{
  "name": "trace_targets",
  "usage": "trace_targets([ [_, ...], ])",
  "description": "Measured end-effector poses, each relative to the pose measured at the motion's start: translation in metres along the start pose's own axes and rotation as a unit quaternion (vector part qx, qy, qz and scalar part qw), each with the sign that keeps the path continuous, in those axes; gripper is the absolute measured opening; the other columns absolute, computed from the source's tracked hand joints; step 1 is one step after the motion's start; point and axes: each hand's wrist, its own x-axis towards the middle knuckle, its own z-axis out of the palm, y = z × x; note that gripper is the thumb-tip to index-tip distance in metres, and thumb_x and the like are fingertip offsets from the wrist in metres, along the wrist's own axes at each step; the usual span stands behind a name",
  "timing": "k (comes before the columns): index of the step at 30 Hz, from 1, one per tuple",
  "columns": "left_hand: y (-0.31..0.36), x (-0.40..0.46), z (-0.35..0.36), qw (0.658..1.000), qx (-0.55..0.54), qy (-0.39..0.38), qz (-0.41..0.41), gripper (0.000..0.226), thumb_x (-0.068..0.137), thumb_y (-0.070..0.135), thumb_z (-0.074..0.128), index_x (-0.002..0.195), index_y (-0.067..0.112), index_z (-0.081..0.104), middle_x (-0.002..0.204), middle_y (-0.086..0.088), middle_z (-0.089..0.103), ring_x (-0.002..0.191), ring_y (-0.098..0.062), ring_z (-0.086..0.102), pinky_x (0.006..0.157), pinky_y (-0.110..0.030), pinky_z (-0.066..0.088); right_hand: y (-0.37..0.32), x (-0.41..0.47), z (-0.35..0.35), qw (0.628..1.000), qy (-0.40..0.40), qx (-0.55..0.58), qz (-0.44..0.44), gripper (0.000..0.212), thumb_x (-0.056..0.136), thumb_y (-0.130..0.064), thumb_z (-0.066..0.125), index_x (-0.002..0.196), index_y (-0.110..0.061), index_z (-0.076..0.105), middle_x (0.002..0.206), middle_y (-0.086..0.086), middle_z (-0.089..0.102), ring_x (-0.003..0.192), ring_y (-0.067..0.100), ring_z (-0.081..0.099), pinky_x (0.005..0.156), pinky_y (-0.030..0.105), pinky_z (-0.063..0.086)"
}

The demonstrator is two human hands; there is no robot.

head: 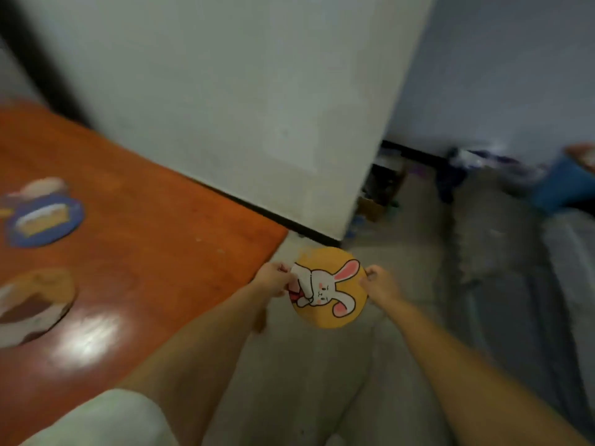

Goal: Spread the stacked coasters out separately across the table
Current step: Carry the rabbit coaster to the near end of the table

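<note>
A round yellow coaster with a white rabbit [331,289] is held in the air beyond the right end of the orange-brown table [145,252], above the floor. My left hand [273,278] pinches its left edge and my right hand [378,283] pinches its right edge. Whether more coasters lie under it I cannot tell. On the table's left part lies a blue coaster with a cake picture [45,220], with another pale coaster [42,185] partly tucked behind it. Nearer me on the left lies a brown and white coaster [32,307].
A white wall or pillar [241,107] stands right behind the table. On the right is grey floor [418,284] with dark clutter [450,175] and a blue object [560,185] at the back. A pale cushion or knee [106,423] shows at the bottom left.
</note>
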Motion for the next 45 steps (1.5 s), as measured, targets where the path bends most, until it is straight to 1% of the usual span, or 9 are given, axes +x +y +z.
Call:
trace_targets([
  [7,-0.049,-0.033,-0.056,0.971,-0.106,0.200,-0.071,0.017,0.093,0.008,0.051,0.077,0.011,0.047,0.078,-0.013,0.051,0.065,-0.024,0.046,0.049,-0.026,0.038,-0.088,0.042,0.058,0.966,-0.167,-0.085,-0.180,0.015,0.091,-0.027,0.058,0.086,-0.012,0.058,0.080,0.006,0.061,0.085,0.031,0.065,0.083,0.048,0.057],
  [17,-0.124,-0.060,-0.138,0.877,-0.215,0.402,-0.150,0.006,0.090,0.006,0.050,0.085,0.006,0.053,0.082,-0.010,0.056,0.082,-0.026,0.054,0.062,-0.031,0.044,-0.187,0.029,0.189,0.879,-0.302,-0.155,-0.333,0.014,0.092,-0.024,0.056,0.081,-0.015,0.052,0.067,-0.006,0.050,0.066,0.015,0.047,0.052,0.024,0.033],
  [22,-0.137,-0.039,-0.171,0.864,-0.183,0.439,-0.165,0.019,0.092,0.010,0.050,0.073,0.010,0.046,0.070,-0.004,0.051,0.073,-0.026,0.053,0.051,-0.026,0.040,-0.218,0.039,0.230,0.874,-0.307,-0.176,-0.332,0.019,0.093,-0.026,0.053,0.079,-0.015,0.050,0.066,-0.004,0.049,0.071,0.021,0.051,0.056,0.029,0.037],
  [26,-0.146,-0.024,-0.190,0.873,-0.117,0.429,-0.201,0.030,0.090,0.010,0.053,0.065,0.017,0.037,0.067,-0.004,0.046,0.062,-0.020,0.047,0.053,-0.027,0.039,-0.235,0.047,0.256,0.852,-0.304,-0.266,-0.334,0.027,0.093,-0.027,0.049,0.068,-0.024,0.041,0.076,0.001,0.056,0.079,0.025,0.054,0.088,0.041,0.046],
  [29,-0.149,-0.017,-0.193,0.895,-0.006,0.373,-0.242,0.010,0.089,0.013,0.054,0.083,0.009,0.047,0.077,-0.007,0.047,0.074,-0.025,0.047,0.062,-0.033,0.039,-0.238,0.053,0.265,0.807,-0.309,-0.372,-0.339,0.010,0.092,-0.024,0.050,0.097,-0.015,0.054,0.109,0.011,0.064,0.096,0.029,0.060,0.082,0.040,0.049],
  [32,-0.141,-0.014,-0.208,0.900,0.061,0.331,-0.276,0.035,0.084,0.017,0.063,0.113,0.001,0.050,0.087,-0.008,0.051,0.078,-0.026,0.052,0.061,-0.033,0.041,-0.247,0.060,0.266,0.786,-0.307,-0.404,-0.353,0.038,0.089,-0.028,0.058,0.122,-0.012,0.047,0.125,0.012,0.059,0.118,0.032,0.056,0.087,0.043,0.051],
  [34,-0.133,-0.011,-0.222,0.901,0.053,0.325,-0.281,0.044,0.081,0.019,0.071,0.114,0.001,0.048,0.093,-0.010,0.053,0.084,-0.028,0.056,0.064,-0.034,0.045,-0.256,0.067,0.260,0.790,-0.303,-0.400,-0.352,0.049,0.089,-0.034,0.060,0.129,-0.011,0.044,0.130,0.013,0.057,0.123,0.033,0.053,0.092,0.044,0.051],
  [39,-0.102,0.017,-0.243,0.916,-0.005,0.349,-0.196,0.031,0.087,0.022,0.064,0.070,0.014,0.039,0.071,-0.007,0.045,0.066,-0.021,0.044,0.062,-0.033,0.037,-0.286,0.110,0.230,0.830,-0.304,-0.335,-0.326,0.047,0.093,-0.035,0.057,0.131,-0.008,0.047,0.133,0.016,0.058,0.120,0.033,0.057,0.098,0.042,0.050],
  [45,-0.031,0.078,-0.250,0.904,-0.004,0.403,-0.143,0.022,0.090,0.022,0.059,0.092,0.011,0.041,0.071,0.000,0.041,0.058,-0.014,0.037,0.052,-0.026,0.030,-0.321,0.198,0.187,0.871,-0.263,-0.263,-0.321,0.037,0.094,-0.031,0.056,0.121,-0.006,0.055,0.125,0.017,0.062,0.114,0.033,0.059,0.093,0.038,0.048],
])
